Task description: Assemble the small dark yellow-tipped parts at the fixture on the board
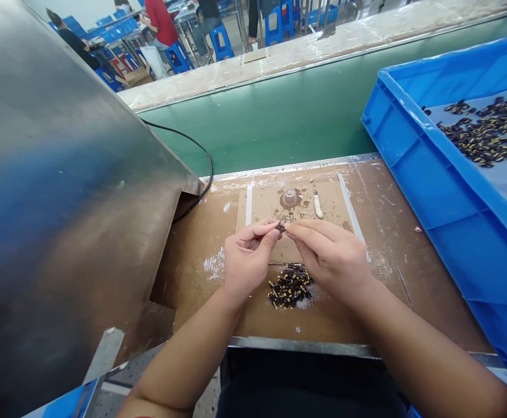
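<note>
My left hand (250, 253) and my right hand (332, 251) meet over a taped cardboard sheet (262, 200). Thumbs and fingers of both pinch one small dark piece (281, 227), mostly covered by the fingertips. Just below my hands lies a pile of small black-and-yellow pieces (291, 285), similar in colour to those in the crate. Beyond my fingertips a small clear cup (290, 196) stands on a wet brown stain. To its right rests a small tool with a white handle (317, 205) and a dark tip.
A large blue crate (445, 168) on the right holds many black-and-yellow pieces (488, 130). A metal housing (70, 191) fills the left side, with a black cable (207, 157) beside it. A green belt (279, 122) crosses behind. People and blue stools (221, 42) are farther back.
</note>
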Demonstrator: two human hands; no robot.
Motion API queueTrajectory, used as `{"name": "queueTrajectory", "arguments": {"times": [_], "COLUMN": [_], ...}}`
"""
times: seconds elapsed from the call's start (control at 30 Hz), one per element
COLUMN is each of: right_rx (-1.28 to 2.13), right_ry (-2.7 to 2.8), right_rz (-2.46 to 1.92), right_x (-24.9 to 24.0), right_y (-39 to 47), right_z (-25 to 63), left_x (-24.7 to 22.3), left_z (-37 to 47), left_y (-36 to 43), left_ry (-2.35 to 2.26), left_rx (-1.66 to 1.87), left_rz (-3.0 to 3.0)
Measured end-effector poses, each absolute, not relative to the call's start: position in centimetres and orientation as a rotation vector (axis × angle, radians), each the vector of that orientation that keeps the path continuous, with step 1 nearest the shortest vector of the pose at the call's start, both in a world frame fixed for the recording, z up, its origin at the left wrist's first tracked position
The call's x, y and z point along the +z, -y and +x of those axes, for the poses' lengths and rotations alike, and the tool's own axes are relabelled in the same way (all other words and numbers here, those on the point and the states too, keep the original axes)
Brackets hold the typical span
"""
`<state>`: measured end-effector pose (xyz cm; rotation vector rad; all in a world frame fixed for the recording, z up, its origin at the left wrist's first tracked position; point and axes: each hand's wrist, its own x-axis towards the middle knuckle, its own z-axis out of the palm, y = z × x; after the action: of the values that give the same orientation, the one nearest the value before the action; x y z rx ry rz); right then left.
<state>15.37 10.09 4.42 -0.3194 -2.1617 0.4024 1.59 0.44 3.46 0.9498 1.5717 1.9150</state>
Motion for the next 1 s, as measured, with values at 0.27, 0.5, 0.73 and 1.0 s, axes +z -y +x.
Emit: {"name": "queueTrajectory", "arguments": {"times": [0.27,0.5,0.73,1.0], "right_rx": [0.458,0.543,0.542,0.481], "right_ry": [2.133,2.094,2.082,2.076], "right_rz": [-0.374,-0.406,-0.43,-0.412], "right_x": [4.4,4.35,4.11,4.34], "right_y": [-9.85,-9.63,-9.8,-9.9], "right_z": [15.34,15.14,15.0,15.13], "left_x": [3.78,3.59,3.56,3.45], "left_z": [2.49,2.61,2.53,2.19], "left_y": [-0.45,-0.49,-0.48,-0.45], "left_ry": [-1.627,-1.626,-1.605,-1.577], "left_rx": [1.909,1.905,1.886,1.885], "left_rz": [0.881,0.835,0.868,0.93]}}
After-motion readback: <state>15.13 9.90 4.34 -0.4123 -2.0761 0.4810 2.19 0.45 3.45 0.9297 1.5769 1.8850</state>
